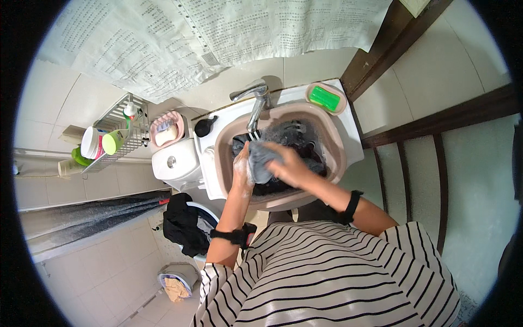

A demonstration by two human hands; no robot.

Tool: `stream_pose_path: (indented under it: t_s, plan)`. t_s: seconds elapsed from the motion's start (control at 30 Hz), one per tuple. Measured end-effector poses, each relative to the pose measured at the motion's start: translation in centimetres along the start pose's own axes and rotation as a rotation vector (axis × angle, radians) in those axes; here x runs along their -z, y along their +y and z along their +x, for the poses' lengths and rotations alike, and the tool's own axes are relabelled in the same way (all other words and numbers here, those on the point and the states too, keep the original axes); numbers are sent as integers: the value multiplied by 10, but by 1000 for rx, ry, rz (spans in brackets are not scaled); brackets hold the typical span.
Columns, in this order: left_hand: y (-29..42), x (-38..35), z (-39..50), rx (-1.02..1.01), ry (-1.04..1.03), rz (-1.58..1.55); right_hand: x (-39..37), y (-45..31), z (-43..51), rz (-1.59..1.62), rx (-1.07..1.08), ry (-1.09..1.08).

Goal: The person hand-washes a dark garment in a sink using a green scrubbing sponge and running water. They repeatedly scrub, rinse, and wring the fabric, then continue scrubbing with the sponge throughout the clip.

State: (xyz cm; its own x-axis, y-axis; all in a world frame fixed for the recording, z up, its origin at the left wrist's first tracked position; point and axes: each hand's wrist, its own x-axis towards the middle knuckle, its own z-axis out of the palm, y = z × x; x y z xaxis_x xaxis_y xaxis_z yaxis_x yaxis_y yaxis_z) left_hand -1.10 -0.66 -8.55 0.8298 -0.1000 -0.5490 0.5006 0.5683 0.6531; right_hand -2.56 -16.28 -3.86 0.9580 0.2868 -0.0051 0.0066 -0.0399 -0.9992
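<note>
A wet grey cloth (261, 161) is bunched between my hands over a pinkish-beige plastic basin (340, 157). My left hand (242, 163), with suds on its wrist, grips the cloth's left side. Blurred by motion, my right hand (288, 165) presses on the cloth from the right; its fingertips are hard to make out. Below, dark garments (300, 141) soak in foamy water in the basin. The chrome faucet (258, 102) stands behind the basin, its spout reaching over the rim near the cloth.
A green soap bar (325, 98) rests in a dish on the sink's (353, 141) back right corner. At left are a small black cup (205, 126), a toilet tank (173, 161) and a wire rack (122, 139) with bottles. Lower left stand a laundry tub (212, 210) and a bin (186, 272).
</note>
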Motion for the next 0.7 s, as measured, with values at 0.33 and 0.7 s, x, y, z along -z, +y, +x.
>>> stream_pose_path:
  t_s: [0.33, 0.7]
  plan:
    - [-39, -14, 2, -122, -242, -96, -21, -15, 13, -541, 285, 176]
    - [19, -24, -27, 91, -348, -301, 33, 38, -8, -466, 267, -221]
